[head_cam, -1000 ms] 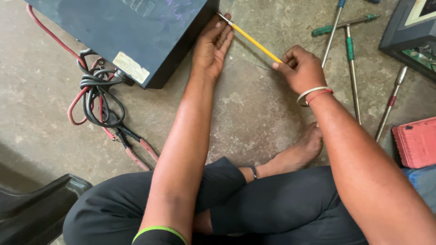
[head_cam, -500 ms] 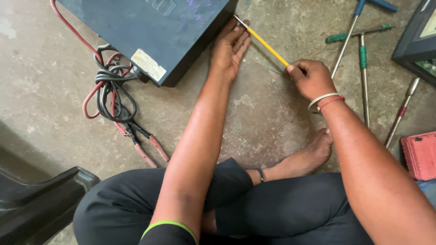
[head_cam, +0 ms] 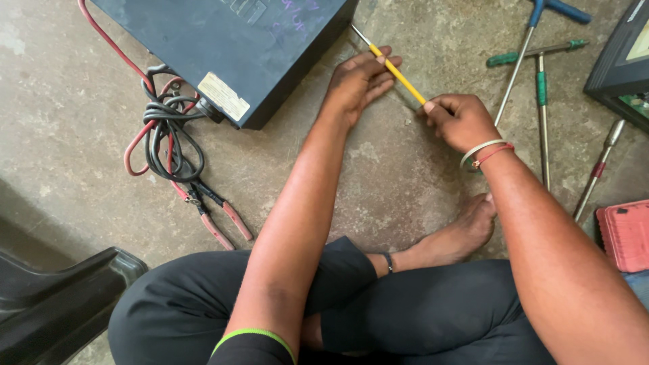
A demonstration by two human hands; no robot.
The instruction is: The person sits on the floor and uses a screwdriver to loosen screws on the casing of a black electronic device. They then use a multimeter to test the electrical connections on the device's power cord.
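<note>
A yellow screwdriver (head_cam: 395,71) is gripped by the right hand (head_cam: 460,122). Its shaft is steadied by the left hand's (head_cam: 355,84) fingertips beside the box (head_cam: 223,47).

Person w/ bare arms, barefoot. Dark sleeve (head_cam: 251,348) at near edge on left arm, w/ bright green hem band. Black trousers (head_cam: 378,318) cover both legs. Right wrist: pale bangle (head_cam: 475,151) plus thin red thread band (head_cam: 495,155) just beside it. Dark thin anklet (head_cam: 388,262) on ankle by bare foot (head_cam: 466,230). No gloves on left hand (head_cam: 357,84) or right hand (head_cam: 461,122).
</note>
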